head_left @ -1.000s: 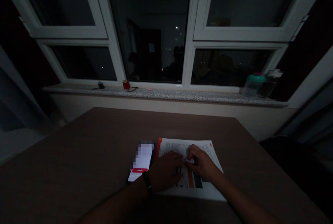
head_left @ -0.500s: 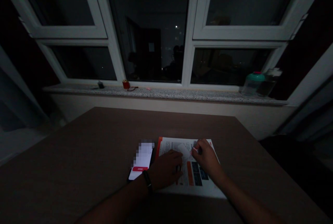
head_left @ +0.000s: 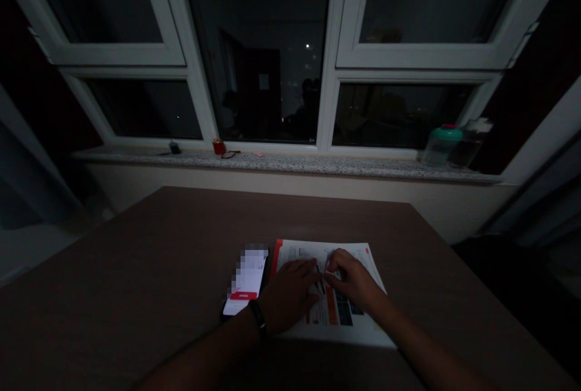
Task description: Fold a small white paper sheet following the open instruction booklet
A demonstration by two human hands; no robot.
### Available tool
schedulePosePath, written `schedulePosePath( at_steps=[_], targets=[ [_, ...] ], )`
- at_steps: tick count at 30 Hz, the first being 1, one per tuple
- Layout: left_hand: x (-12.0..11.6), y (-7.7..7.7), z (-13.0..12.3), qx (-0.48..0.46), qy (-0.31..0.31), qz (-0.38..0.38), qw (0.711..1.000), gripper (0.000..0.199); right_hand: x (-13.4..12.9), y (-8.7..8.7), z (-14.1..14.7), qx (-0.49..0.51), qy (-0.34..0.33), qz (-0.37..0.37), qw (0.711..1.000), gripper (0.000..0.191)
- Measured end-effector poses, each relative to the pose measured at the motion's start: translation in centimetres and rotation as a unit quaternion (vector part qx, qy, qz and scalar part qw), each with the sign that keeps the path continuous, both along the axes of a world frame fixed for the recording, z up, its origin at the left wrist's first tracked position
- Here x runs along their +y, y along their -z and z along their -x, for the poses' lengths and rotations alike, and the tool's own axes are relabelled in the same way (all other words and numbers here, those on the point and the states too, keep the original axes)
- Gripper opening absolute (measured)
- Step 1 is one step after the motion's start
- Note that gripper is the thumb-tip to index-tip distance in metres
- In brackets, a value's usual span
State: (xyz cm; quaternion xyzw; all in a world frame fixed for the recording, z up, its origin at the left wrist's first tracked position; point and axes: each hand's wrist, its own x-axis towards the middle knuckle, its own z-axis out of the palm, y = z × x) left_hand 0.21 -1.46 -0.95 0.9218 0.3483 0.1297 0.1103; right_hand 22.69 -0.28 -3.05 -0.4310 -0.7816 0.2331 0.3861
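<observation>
Shifted leftward since the earlier frame: right hand [head_left: 349, 276], fingertips closed on a small pale piece [head_left: 327, 273] towards the paper's [head_left: 358, 335] far edge; left hand [head_left: 290, 294], fingers extended, over the left edge. Likely light; best pinched by one end.

Left hand [head_left: 290, 295] lies palm-down, loosely spread — right hand [head_left: 354, 279] just beside it, curled into a fingertip pinch.

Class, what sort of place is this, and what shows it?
Probably a home or dormitory room at night: a table stands before dark windows, and a teal-lidded container sits on the sill.
</observation>
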Motion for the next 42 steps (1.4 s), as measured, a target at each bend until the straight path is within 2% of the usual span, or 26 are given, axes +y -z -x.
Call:
schedulePosePath(
  at_steps=[7,10,13,21,24,26,31,34,37,42],
  targets=[
    [-0.2,-0.6,-0.3,-0.008,-0.008,0.008,1.000,0.038,-0.5,-0.1,0.3,-0.018,-0.075,0.017,0.997,0.018],
    [-0.3,-0.8,-0.3,-0.004,-0.006,0.012,1.000,0.037,-1.0,-0.4,0.4,-0.025,-0.085,0.015,0.996,0.019],
    [-0.3,-0.8,-0.2,0.000,-0.001,0.014,1.000,0.039,-1.1,-0.4,0.4,-0.017,-0.056,0.017,0.998,0.018],
    [-0.1,-0.3,-0.2,-0.005,0.001,0.005,1.000,0.044,-0.1,0.5,0.2,-0.051,0.080,-0.014,0.995,0.016],
    [-0.1,-0.3,-0.3,-0.009,-0.001,0.002,1.000,0.043,0.2,0.7,0.1,-0.049,0.101,-0.031,0.993,0.016],
    [-0.1,-0.2,-0.3,-0.017,0.001,0.001,1.000,0.038,0.3,0.6,0.1,-0.045,0.079,-0.032,0.995,0.016],
    [-0.1,-0.1,-0.5,-0.051,0.009,0.001,0.999,0.026,-0.4,0.0,0.3,-0.047,-0.022,-0.012,0.999,0.018],
    [-0.1,-0.2,-0.6,-0.056,0.007,0.009,0.998,0.024,-0.8,-0.1,0.4,-0.058,-0.045,-0.005,0.997,0.019],
    [0.0,-0.3,-0.6,-0.053,0.006,0.012,0.998,0.031,-0.4,0.1,0.4,-0.055,-0.008,-0.006,0.998,0.019],
    [0.0,-0.2,-0.5,-0.047,-0.002,0.018,0.999,0.032,0.7,0.9,0.0,-0.045,0.110,-0.027,0.993,0.016]
  ],
)
